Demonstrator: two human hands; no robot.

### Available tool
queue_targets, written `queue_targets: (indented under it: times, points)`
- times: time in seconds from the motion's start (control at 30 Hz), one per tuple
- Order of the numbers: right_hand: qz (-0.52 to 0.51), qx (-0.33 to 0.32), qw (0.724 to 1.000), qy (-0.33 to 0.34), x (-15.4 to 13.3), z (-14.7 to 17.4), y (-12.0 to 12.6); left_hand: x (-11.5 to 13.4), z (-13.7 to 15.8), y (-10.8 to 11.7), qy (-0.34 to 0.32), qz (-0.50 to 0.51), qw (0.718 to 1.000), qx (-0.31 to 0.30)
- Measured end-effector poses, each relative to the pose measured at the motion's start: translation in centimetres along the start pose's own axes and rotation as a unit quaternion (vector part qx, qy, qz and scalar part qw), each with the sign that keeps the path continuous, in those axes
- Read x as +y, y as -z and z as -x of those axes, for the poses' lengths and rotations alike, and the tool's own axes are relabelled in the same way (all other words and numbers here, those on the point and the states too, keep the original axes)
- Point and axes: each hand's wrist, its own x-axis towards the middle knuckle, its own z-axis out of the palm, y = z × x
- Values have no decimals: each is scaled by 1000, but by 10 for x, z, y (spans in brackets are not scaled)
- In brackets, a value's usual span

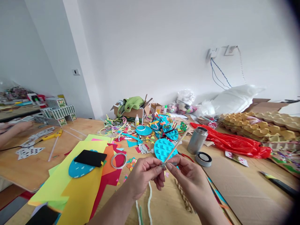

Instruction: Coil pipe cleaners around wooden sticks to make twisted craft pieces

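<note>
My left hand (146, 170) and my right hand (187, 176) meet in front of me, both closed in a pinch. Between their fingertips is a small grey piece (172, 164), mostly hidden, its kind unclear. A thin pale wooden stick (177, 146) slants up and right from this pinch; which fingers grip its lower end is hard to make out. Behind the fingers lies a blue disc with raised bumps (162, 148). Below my hands are pale cords (150, 203), and a braided tan cord (184, 197) lies by my right wrist.
Coloured paper (86, 187), a black phone-like slab (90, 158) and a tape roll (118, 160) lie left. Right are a metal flask (197, 140), its lid (203, 159), cardboard (241, 187), a utility knife (278, 184) and egg trays (260, 125). Another person's arm (14, 132) shows far left.
</note>
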Motion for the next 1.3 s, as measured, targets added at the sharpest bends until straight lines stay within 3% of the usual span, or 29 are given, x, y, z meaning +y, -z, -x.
queue_targets:
  times: [0.17,0.3,0.4,0.53,0.7,0.97,1.1,1.3]
  points:
    - [-51,-52,997,-12,-7,2,3,0,0,12,97,96,986,-93]
    - [-69,-75,994,-37,-5,-1,5,2,1,14,119,97,982,-106]
    - [-36,-59,997,-31,-2,-3,6,2,1,9,112,63,988,-91]
    - [23,-20,999,-16,3,-4,5,2,1,0,15,-60,998,-8]
    - [32,-34,999,-9,2,-4,1,-2,2,-5,-79,-200,972,96]
    - [55,-4,998,-38,2,-5,4,-4,3,-4,-118,-296,938,135]
    - [45,7,998,-35,4,-5,1,-4,4,-8,-108,-302,937,136]
    - [76,18,997,-6,1,-3,-3,-2,2,-9,-53,-150,983,86]
